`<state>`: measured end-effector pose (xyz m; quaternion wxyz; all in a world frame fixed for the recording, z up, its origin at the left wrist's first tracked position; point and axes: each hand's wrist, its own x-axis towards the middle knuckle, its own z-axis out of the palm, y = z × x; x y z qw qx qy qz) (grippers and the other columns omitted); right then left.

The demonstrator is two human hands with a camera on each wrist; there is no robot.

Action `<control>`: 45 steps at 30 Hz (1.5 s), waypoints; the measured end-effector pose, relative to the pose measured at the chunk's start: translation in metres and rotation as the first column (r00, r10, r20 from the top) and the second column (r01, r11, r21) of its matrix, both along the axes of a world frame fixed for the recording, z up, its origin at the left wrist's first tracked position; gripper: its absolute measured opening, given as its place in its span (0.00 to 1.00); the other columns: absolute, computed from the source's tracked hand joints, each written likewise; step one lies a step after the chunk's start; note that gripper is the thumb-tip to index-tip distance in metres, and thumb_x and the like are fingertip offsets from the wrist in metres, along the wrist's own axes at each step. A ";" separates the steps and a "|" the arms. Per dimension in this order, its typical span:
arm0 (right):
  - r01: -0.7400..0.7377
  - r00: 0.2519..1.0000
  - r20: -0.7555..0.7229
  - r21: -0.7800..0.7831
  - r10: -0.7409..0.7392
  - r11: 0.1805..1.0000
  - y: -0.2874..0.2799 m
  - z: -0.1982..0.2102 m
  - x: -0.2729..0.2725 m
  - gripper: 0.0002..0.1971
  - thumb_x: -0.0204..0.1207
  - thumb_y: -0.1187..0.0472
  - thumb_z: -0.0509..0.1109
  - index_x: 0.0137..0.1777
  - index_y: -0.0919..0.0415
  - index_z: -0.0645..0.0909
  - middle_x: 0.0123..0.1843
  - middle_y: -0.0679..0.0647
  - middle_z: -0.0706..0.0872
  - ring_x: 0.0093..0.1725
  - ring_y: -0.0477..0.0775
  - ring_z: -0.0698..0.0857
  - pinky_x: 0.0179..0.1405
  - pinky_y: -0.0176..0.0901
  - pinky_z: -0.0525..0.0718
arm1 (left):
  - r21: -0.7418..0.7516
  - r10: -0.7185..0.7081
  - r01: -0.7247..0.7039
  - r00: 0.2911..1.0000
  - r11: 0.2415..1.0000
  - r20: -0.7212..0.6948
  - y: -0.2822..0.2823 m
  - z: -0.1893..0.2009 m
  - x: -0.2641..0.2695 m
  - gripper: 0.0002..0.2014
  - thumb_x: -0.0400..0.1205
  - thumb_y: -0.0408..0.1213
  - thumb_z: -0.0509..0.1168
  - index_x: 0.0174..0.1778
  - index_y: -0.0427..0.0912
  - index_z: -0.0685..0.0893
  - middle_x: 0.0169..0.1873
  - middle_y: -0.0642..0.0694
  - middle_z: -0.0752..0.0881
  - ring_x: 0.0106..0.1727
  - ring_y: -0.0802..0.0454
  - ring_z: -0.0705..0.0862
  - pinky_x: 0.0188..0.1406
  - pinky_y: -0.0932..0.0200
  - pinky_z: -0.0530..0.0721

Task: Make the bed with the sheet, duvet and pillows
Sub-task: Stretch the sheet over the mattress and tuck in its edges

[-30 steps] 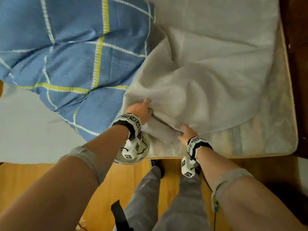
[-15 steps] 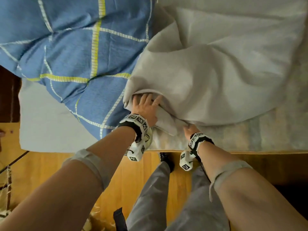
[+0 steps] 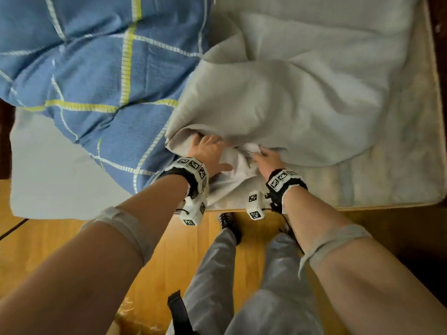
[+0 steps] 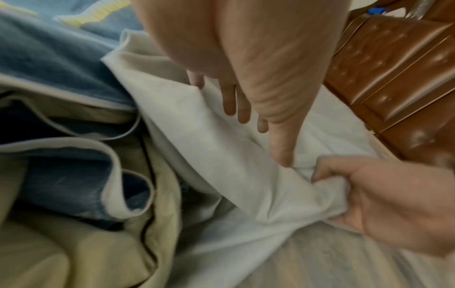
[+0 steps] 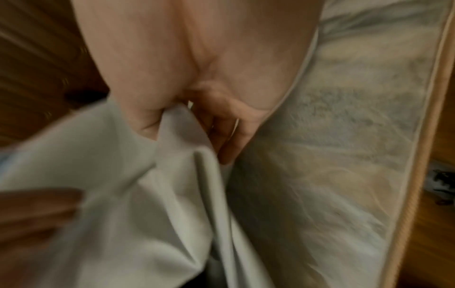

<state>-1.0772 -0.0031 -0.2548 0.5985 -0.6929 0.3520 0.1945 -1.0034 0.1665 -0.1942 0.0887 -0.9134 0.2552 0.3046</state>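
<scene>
A pale grey sheet point(image 3: 290, 97) lies bunched in the middle of the quilted mattress point(image 3: 391, 175). A blue duvet point(image 3: 96, 68) with yellow and white lines is heaped on the left. My left hand point(image 3: 209, 151) lies flat on the sheet with straight fingers tucked under a fold; the left wrist view shows those fingers point(image 4: 231, 101) spread on the sheet point(image 4: 209, 155). Just right of it, my right hand point(image 3: 268, 157) grips a bunch of sheet, seen also from the left wrist point(image 4: 381, 204). In the right wrist view the right hand point(image 5: 197, 93) pinches the sheet point(image 5: 147, 194) beside the mattress point(image 5: 344, 155).
I stand at the bed's near edge on a wooden floor point(image 3: 169, 250), grey trousers point(image 3: 217, 274) below. Pale bedding point(image 3: 48, 177) hangs over the edge at the left. A brown padded headboard point(image 4: 393, 87) stands beyond the sheet. Dark wood point(image 3: 440, 68) borders the mattress's right side.
My right hand has moved up from the bed's edge and taken a bunch of sheet next to the left hand. The left hand stays flat under the fold.
</scene>
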 end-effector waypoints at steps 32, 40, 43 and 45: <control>-0.141 0.793 0.430 -0.559 0.431 0.817 -0.004 0.273 -0.125 0.14 0.74 0.69 0.67 0.50 0.50 0.86 0.42 0.48 0.87 0.42 0.53 0.84 0.42 0.40 0.80 | -0.573 0.588 -0.550 0.797 0.608 -0.141 0.060 0.224 -0.191 0.10 0.74 0.34 0.67 0.47 0.54 0.82 0.47 0.52 0.86 0.50 0.49 0.86 0.47 0.55 0.84; -0.093 0.798 0.414 -0.632 0.437 0.769 -0.025 0.311 -0.203 0.08 0.66 0.62 0.78 0.37 0.45 0.88 0.26 0.45 0.80 0.28 0.44 0.78 0.33 0.39 0.77 | -0.589 0.277 -0.244 0.960 0.770 -0.036 -0.015 0.249 -0.245 0.20 0.79 0.55 0.68 0.62 0.48 0.83 0.55 0.44 0.87 0.58 0.41 0.84 0.50 0.56 0.78; -0.305 0.779 0.248 -0.653 0.576 0.693 -0.049 0.322 -0.229 0.11 0.63 0.57 0.84 0.44 0.46 0.88 0.26 0.43 0.76 0.27 0.43 0.75 0.31 0.38 0.72 | -0.580 0.202 -0.172 0.979 0.796 -0.013 -0.032 0.254 -0.255 0.14 0.84 0.49 0.60 0.57 0.47 0.87 0.53 0.41 0.88 0.56 0.38 0.85 0.50 0.54 0.78; -0.509 0.742 -0.068 -0.704 0.667 0.495 -0.070 0.318 -0.243 0.12 0.66 0.60 0.81 0.50 0.50 0.89 0.34 0.48 0.83 0.37 0.51 0.84 0.37 0.39 0.76 | -0.596 0.180 -0.162 0.983 0.787 -0.030 -0.041 0.256 -0.262 0.14 0.85 0.46 0.60 0.60 0.48 0.87 0.56 0.41 0.88 0.58 0.38 0.85 0.56 0.53 0.79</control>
